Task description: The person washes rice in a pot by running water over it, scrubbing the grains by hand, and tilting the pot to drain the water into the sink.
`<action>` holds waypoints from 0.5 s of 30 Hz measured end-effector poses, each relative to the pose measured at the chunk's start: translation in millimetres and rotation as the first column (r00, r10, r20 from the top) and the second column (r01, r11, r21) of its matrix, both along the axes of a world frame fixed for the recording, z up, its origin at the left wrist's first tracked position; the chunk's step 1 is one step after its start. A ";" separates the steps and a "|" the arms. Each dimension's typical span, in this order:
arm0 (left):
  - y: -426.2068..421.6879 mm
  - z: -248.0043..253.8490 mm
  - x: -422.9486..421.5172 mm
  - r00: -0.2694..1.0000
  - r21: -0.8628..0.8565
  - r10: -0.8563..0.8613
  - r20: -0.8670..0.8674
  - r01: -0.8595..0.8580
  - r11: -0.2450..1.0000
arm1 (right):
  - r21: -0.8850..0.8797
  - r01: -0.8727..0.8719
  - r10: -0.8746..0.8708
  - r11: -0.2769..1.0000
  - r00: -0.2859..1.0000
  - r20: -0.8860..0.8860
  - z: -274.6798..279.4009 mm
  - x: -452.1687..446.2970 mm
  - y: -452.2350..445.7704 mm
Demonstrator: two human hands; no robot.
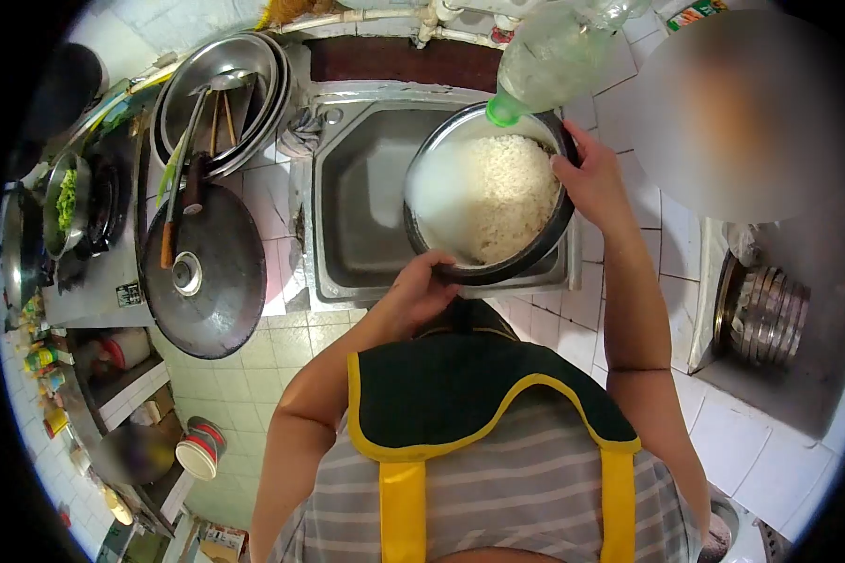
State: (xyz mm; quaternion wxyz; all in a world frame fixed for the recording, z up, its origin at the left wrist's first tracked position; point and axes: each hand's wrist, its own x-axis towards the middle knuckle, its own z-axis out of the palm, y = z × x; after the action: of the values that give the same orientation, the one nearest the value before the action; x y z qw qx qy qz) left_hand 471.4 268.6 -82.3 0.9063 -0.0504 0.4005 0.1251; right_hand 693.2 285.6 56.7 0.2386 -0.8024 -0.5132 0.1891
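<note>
A dark-rimmed pot [509, 270] is held over the right part of the metal sink [359, 211]. White rice [514, 192] is heaped along its right side, and cloudy whitish water [444, 188] lies on the left, so the pot looks tilted that way. My left hand [426, 289] is closed on the near rim at the lower left. On the right rim, my right hand [593, 178] grips with the thumb on top. A clear plastic bottle [556, 58] with a green cap overlaps the pot's far edge in view; whether they touch I cannot tell.
Left of the sink are nested metal basins [277, 113] with utensils and a large dark lid [218, 291]. Farther left, a pan [54, 239] of chopped greens sits by the stove. Stacked metal rings or plates [770, 314] stand at right. A bucket [200, 450] is on the floor.
</note>
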 end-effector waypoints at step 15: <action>5.5 6.6 15.8 1.000 0.015 0.022 0.001 -0.022 1.000 | 0.112 0.017 -0.019 0.994 1.000 0.016 3.0 4.4 5.9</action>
State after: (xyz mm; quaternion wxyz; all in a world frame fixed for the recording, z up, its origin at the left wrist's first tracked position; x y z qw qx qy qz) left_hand 487.1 274.0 -75.7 0.9055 -0.0479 0.3985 0.1379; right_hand 697.5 291.5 59.7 0.2803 -0.7941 -0.5176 0.1512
